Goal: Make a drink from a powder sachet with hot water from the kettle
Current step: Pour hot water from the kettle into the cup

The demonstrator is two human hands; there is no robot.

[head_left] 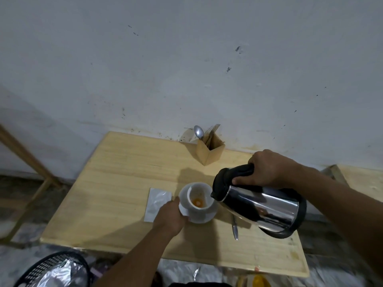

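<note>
Two hands busy: my right hand (267, 168) grips the heavy steel kettle (259, 201) by its handle — left hand (172, 216) clasps the fragile saucer (201, 218) under the cup (200, 198).

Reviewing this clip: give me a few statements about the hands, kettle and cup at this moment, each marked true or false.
1. The right hand grips the kettle by its handle, tilted toward the cup. True.
2. The cup is full to the brim. False: only a little orange liquid lies at the bottom.
3. The left hand holds the saucer. True.
4. The sachet lies right of the cup. False: it lies to its left.
</note>
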